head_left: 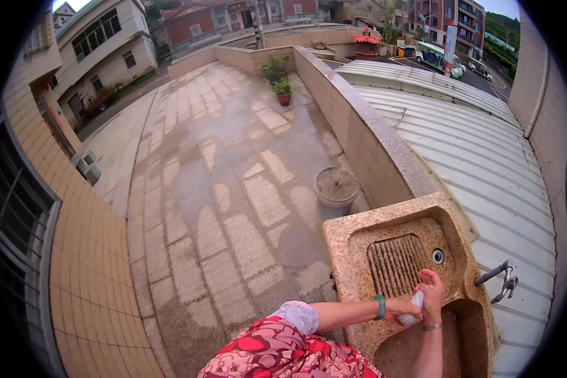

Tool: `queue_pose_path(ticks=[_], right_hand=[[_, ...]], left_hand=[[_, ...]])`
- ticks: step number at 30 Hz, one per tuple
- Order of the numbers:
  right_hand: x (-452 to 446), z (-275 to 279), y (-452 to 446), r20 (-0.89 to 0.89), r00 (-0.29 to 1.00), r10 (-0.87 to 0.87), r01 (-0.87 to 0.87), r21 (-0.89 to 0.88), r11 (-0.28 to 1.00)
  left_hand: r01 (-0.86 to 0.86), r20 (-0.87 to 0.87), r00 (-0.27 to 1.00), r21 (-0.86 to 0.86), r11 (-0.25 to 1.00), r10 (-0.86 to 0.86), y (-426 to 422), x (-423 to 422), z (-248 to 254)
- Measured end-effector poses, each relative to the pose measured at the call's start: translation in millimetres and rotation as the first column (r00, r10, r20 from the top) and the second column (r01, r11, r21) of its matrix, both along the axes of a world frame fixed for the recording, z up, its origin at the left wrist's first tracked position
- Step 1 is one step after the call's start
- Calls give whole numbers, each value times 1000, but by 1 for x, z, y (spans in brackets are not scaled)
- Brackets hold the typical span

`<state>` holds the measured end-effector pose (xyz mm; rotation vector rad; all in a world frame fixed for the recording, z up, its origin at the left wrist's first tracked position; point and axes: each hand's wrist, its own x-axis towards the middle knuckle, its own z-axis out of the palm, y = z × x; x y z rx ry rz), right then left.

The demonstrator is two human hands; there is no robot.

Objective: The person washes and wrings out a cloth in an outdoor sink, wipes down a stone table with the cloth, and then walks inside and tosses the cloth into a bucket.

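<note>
Over the speckled stone sink (343, 252), both of my hands are closed on a small white cloth (414, 307). My left hand (399, 309), with a green bangle at the wrist, grips it from the left. My right hand (431, 295), with a metal band at its wrist, holds it from the right, beside the ribbed washboard (394, 261). The drain (438, 256) lies just beyond my right hand. Below my hands is the deeper basin (416, 349). A metal tap (504, 277) stands at the sink's right side.
A bucket (337, 200) stands beyond the sink by the low wall (372, 132). Potted plants (283, 91) sit farther along the wall. Wet paving (246, 170) stretches ahead. A corrugated metal roof (460, 145) lies to the right, a tiled wall (91, 283) to the left.
</note>
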<state>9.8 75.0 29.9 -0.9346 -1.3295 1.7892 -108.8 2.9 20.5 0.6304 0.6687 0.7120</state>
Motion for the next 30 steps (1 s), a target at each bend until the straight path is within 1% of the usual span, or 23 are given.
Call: queue_pose_path(ticks=[1,2,3,4,6,7,8,9,10,11,12,14,15,16,18,20,22,25,26,27,28,29,30], right_hand=[[0,-17,5,182,979,-92,50,226,973],[-1,-32,9,330,919,-216,50,447,893],[-3,-41,10,399,871,-287,69,480,875],[-3,-47,9,402,873,-277,57,480,875],[-3,-50,8,507,729,-459,-2,672,740],[-2,-47,7,472,810,-349,28,562,826],[2,-39,5,473,811,-345,28,557,830],[2,-17,-1,253,939,-231,162,267,950],[3,-5,-4,-13,982,-188,186,-73,980],[14,-23,9,-2,985,-170,170,-31,985],[14,-22,9,2,985,-173,173,-33,984],[14,-13,12,-92,976,-200,204,34,978],[-2,13,-1,-250,939,-238,210,-132,969],[-4,28,-9,-250,937,-243,215,-133,968],[-2,42,-19,-357,934,-33,35,0,999],[4,39,-11,-374,927,13,2,39,999],[5,38,-6,-148,988,-32,44,82,996],[12,27,2,-14,1000,22,-21,55,998],[13,22,3,58,997,51,-53,39,998],[9,11,5,280,959,-45,16,106,994],[4,2,4,285,957,-50,22,103,994],[0,-5,1,432,871,-233,-18,503,864],[-2,-13,1,475,755,-453,-149,796,587]], left_hand=[[-86,-201,972,180,980,122,4,5,-10],[-95,-200,971,179,979,131,7,11,-18],[-135,-483,814,380,915,321,7,15,-20],[-95,-659,546,566,819,518,6,18,-22],[-205,-619,485,607,768,618,1,21,-27],[-238,-550,680,460,856,485,3,18,-32],[-227,-427,837,300,927,343,3,15,-35],[-129,-300,945,21,991,129,6,6,-24],[-134,-297,946,15,991,132,10,2,-17],[-111,-63,993,-144,983,102,12,0,-12],[-47,175,979,-289,956,101,15,-1,-6],[2,286,952,-363,932,110,12,6,2],[131,453,888,-415,900,80,9,8,4],[263,604,794,-443,857,69,7,9,5],[277,636,768,-444,852,81,4,12,7],[264,699,706,-412,872,116,6,8,15],[256,692,716,-386,886,95,4,8,19],[102,437,899,-275,956,30,2,13,13],[104,438,898,-277,955,29,4,15,5],[15,182,983,-173,985,17,5,19,-4],[-39,-86,996,-44,998,35,6,23,-13],[-133,-297,946,15,991,132,7,30,-23],[-125,-289,949,15,992,124,6,33,-29]])
